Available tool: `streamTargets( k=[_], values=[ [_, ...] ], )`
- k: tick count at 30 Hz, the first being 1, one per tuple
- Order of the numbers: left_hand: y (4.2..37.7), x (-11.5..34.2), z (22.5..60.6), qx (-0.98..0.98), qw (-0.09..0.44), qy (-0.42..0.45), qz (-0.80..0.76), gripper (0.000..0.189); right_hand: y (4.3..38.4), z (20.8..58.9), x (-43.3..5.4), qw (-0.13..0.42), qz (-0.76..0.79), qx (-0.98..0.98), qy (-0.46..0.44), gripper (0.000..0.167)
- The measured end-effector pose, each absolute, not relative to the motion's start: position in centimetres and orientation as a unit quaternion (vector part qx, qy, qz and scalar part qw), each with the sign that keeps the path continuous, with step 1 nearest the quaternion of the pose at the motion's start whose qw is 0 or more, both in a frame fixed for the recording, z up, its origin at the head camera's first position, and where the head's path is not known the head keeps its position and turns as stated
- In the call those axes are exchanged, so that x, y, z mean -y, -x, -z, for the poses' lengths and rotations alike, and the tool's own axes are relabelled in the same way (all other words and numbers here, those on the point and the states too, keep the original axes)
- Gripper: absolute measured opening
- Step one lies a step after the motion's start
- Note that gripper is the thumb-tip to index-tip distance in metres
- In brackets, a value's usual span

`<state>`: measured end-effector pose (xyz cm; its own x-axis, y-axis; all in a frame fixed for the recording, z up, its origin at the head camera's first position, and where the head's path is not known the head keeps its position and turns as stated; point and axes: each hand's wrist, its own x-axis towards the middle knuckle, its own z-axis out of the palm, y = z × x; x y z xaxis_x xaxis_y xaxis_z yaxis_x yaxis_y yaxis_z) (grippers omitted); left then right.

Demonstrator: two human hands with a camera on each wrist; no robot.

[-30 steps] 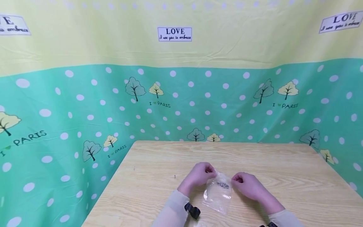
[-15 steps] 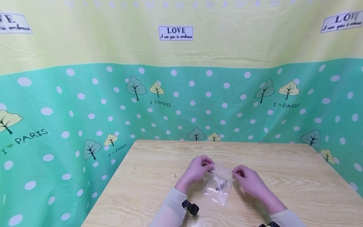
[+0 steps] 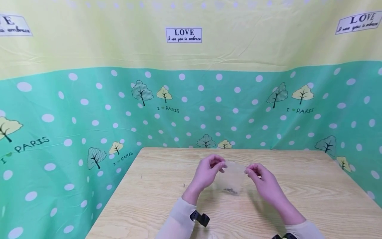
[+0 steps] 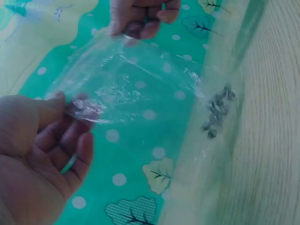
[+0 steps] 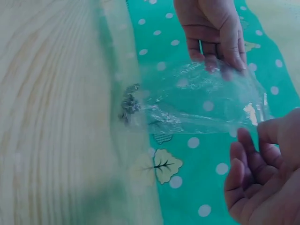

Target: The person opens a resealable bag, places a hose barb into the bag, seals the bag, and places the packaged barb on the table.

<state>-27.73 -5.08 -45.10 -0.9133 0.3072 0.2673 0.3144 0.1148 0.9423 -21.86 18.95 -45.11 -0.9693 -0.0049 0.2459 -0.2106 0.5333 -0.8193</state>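
A clear plastic bag (image 3: 234,176) hangs upright between the two hands, above the table. My left hand (image 3: 207,172) pinches its upper left corner between thumb and fingers. At the upper right corner my right hand (image 3: 265,182) pinches the film. Small dark metal pieces, which look like screws (image 4: 218,111), lie gathered at the bottom of the bag. Both wrist views show the bag (image 5: 206,101) stretched between the hands; whether its mouth is parted cannot be told.
The wooden table (image 3: 143,205) stands against a green and yellow printed curtain (image 3: 191,109). Left of the hands, a tiny dark piece (image 3: 184,185) lies on the tabletop. A black strap (image 3: 200,218) is on the left wrist.
Both hands have risen and moved away from me, lifting the bag from a slanted position to upright. The small metal pieces have slid down to its bottom.
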Motion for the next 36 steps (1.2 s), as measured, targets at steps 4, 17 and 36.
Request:
streamTargets(
  k=[4,17,36],
  values=[
    [27.2,4.9,44.3,0.729,0.026,0.229,0.644,0.013,21.6,44.6,-18.8,0.147,-0.5,0.851,-0.064,0.025],
    [26.2,4.3,43.5,0.727,0.091,0.266,0.627,0.01,21.1,43.9,-18.6,0.217,-0.527,0.813,-0.117,0.017],
    [26.2,4.1,43.6,0.727,0.11,0.259,0.626,0.009,21.0,43.8,-18.6,0.176,-0.526,0.83,-0.066,0.024]
  ],
)
